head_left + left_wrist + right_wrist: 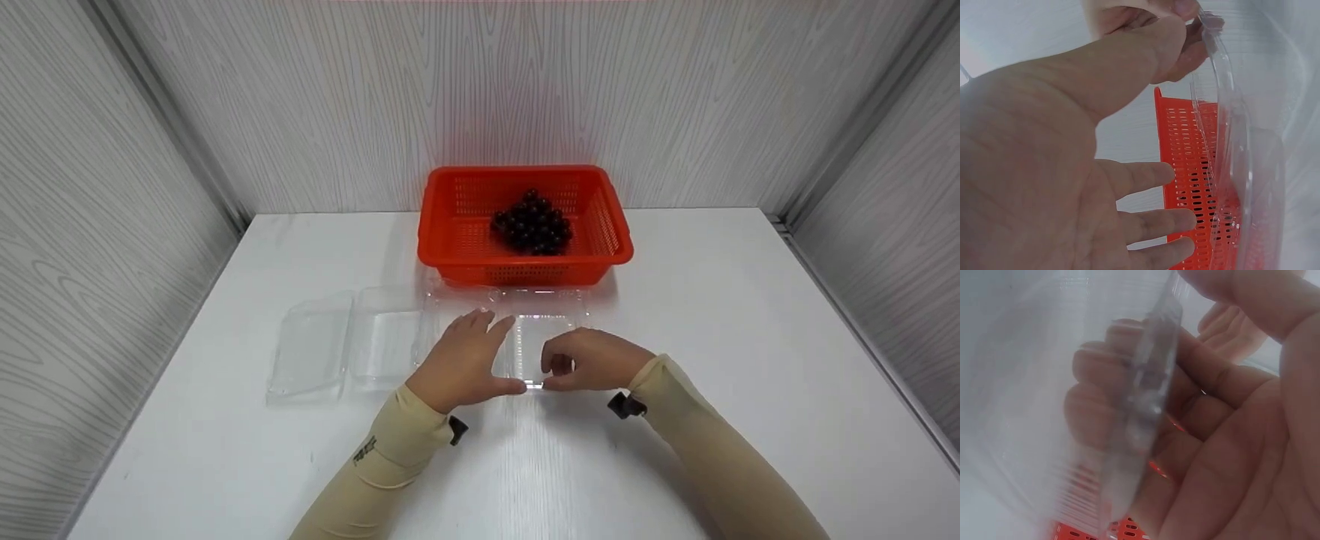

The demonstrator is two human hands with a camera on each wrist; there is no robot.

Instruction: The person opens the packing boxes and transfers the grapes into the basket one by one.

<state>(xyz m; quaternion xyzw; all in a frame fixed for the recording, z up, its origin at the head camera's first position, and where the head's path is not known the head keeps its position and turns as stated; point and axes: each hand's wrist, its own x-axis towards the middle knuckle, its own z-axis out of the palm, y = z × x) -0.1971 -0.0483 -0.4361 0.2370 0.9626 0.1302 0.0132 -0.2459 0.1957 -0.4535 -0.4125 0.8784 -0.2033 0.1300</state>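
Observation:
A clear plastic clamshell box (541,306) lies unfolded before me, its two halves side by side. My right hand (592,361) grips the front edge of the right half; through the clear wall (1022,377) in the right wrist view its fingers show curled behind the rim. My left hand (463,364) is spread over the box, fingers apart and fairly straight, its thumb at the front edge beside the right thumb. Whether that thumb touches the plastic, I cannot tell. In the left wrist view the rim (1248,169) stands right of the fingertips.
Behind the box stands a red perforated basket (433,225) with a heap of dark, round, grape-like fruit (532,225). Another clear clamshell box (311,349) lies unfolded to the left, close beside the first. White wood-grain walls (330,97) enclose the table.

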